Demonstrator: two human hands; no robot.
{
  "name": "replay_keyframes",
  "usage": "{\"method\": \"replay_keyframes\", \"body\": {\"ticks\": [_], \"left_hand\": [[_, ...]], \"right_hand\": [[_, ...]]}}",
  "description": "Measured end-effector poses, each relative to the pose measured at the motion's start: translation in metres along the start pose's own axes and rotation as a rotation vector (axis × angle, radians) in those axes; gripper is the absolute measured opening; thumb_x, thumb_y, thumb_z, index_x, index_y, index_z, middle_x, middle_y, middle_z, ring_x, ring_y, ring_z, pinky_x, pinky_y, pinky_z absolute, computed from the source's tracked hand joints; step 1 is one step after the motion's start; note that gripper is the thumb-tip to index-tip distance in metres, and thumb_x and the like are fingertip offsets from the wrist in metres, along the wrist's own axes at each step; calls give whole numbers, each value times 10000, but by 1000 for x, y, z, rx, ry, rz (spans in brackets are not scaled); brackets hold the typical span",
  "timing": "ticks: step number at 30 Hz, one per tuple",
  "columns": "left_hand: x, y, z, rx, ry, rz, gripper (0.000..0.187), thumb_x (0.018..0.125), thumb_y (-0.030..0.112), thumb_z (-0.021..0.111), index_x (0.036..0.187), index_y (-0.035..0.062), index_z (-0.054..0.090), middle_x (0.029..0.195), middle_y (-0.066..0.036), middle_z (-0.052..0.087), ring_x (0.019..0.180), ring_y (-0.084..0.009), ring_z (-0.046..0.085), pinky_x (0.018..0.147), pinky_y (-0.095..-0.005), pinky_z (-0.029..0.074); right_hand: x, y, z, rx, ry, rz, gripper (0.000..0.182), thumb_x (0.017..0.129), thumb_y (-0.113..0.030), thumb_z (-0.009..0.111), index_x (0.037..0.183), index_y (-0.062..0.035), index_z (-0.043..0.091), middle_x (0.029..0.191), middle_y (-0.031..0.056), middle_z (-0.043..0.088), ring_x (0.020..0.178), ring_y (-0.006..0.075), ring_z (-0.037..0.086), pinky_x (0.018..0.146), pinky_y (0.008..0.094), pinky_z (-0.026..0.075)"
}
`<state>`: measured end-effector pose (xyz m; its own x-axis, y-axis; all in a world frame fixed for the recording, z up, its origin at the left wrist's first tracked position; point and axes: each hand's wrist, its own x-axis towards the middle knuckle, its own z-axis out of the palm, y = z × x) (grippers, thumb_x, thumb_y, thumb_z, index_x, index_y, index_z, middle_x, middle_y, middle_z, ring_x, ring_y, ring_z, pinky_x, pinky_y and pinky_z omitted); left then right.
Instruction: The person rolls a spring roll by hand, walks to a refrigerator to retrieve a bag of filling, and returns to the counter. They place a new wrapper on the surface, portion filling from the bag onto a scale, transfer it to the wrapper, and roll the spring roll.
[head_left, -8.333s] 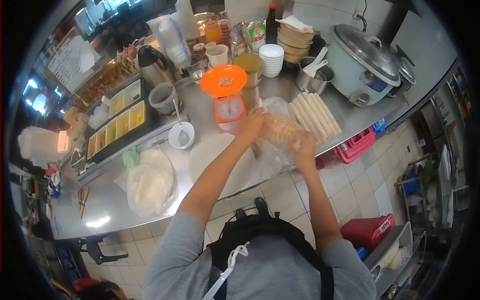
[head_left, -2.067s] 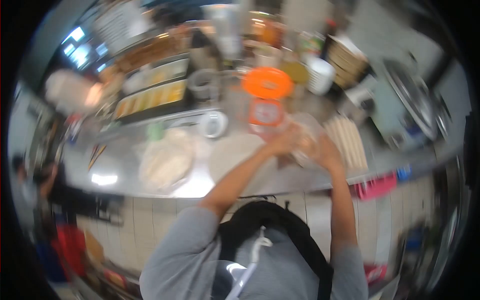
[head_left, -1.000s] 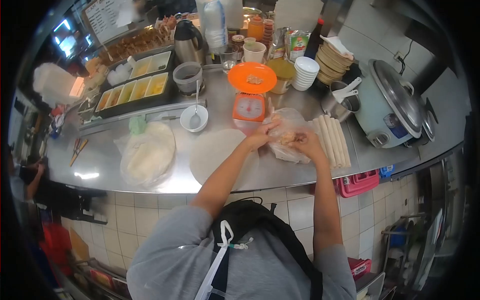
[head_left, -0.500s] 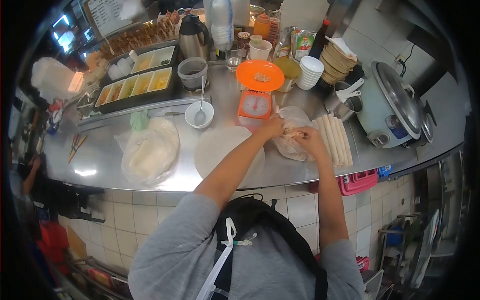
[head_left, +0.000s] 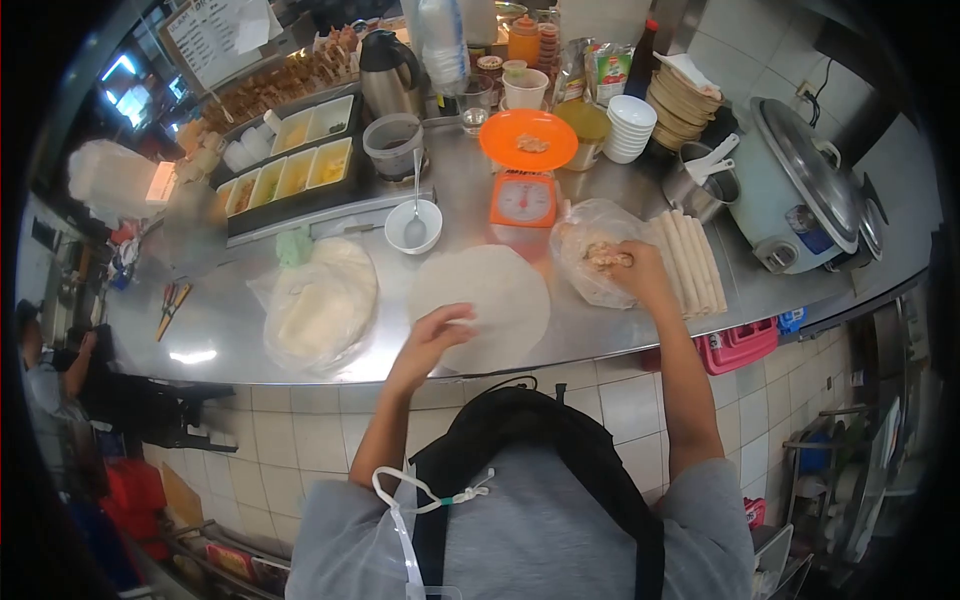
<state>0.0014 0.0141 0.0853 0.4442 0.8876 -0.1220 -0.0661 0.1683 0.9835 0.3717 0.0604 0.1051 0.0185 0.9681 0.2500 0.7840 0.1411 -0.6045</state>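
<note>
Over the near-left part of a round white wrapper sheet [head_left: 500, 290] hovers my left hand [head_left: 432, 345], empty, its fingers apart and slightly blurred. My right hand [head_left: 642, 270] reaches into a clear plastic bag [head_left: 585, 282], its fingers closed on some pale pinkish filling [head_left: 604, 256]. Directly right of the bag lies a row of white rolls [head_left: 690, 262]. Behind the wrapper stands an orange kitchen scale [head_left: 523, 200], with a small heap of the filling on its orange plate [head_left: 500, 140]. A stack of wrappers in plastic [head_left: 322, 305] sits to the left.
A white bowl with a spoon [head_left: 414, 228] stands behind the wrapper. Scissors [head_left: 172, 310] lie far left. Topping trays [head_left: 290, 175], a thermos [head_left: 388, 72] and white bowls [head_left: 630, 130] line the back. At right is a large cooker [head_left: 795, 190]. Another person is at far left.
My left hand has let go of the bag and moved left over the wrapper. My right hand stays at the bag, whose opening now shows more of the filling.
</note>
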Motion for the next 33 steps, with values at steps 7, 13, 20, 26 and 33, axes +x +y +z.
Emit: {"method": "replay_keyframes", "body": {"ticks": [7, 13, 20, 26, 33], "left_hand": [[-105, -13, -55, -186, 423, 38, 406, 849, 66, 543, 1237, -31, 477, 1135, -119, 554, 962, -175, 576, 855, -290, 475], [-135, -6, -46, -51, 602, -15, 432, 841, 63, 566, 1250, -29, 462, 1112, -118, 559, 927, -165, 579, 829, -279, 478], [-186, -20, -51, -152, 785, -33, 395, 833, 84, 595, 1216, 27, 519, 1090, -94, 583, 921, -154, 583, 828, -279, 462], [-207, -34, -61, -179, 869, -134, 385, 852, 99, 556, 1227, 27, 499, 1096, -95, 566, 917, -152, 576, 827, -295, 472], [-181, -38, -71, -159, 850, -178, 378, 832, 86, 578, 1202, 24, 530, 1093, -104, 578, 924, -157, 579, 808, -277, 466]], "right_hand": [[35, -19, -34, 553, -115, 81, 228, 773, -67, 655, 975, 35, 630, 889, 69, 650, 751, 114, 580, 705, 259, 480], [173, -91, 5, 87, 43, -224, 289, 785, -70, 637, 1058, 19, 606, 929, 142, 655, 814, 217, 632, 737, 325, 495], [238, -86, 47, -156, -168, -113, 222, 749, -125, 677, 934, -4, 658, 921, 203, 645, 857, 302, 636, 740, 371, 495], [187, -91, 7, -50, 148, -333, 178, 754, -165, 667, 825, -2, 671, 769, 166, 650, 732, 287, 638, 671, 363, 497], [40, -3, 9, -522, -312, -23, 141, 686, -101, 634, 794, -17, 670, 817, 166, 609, 808, 346, 589, 713, 447, 479]]}}
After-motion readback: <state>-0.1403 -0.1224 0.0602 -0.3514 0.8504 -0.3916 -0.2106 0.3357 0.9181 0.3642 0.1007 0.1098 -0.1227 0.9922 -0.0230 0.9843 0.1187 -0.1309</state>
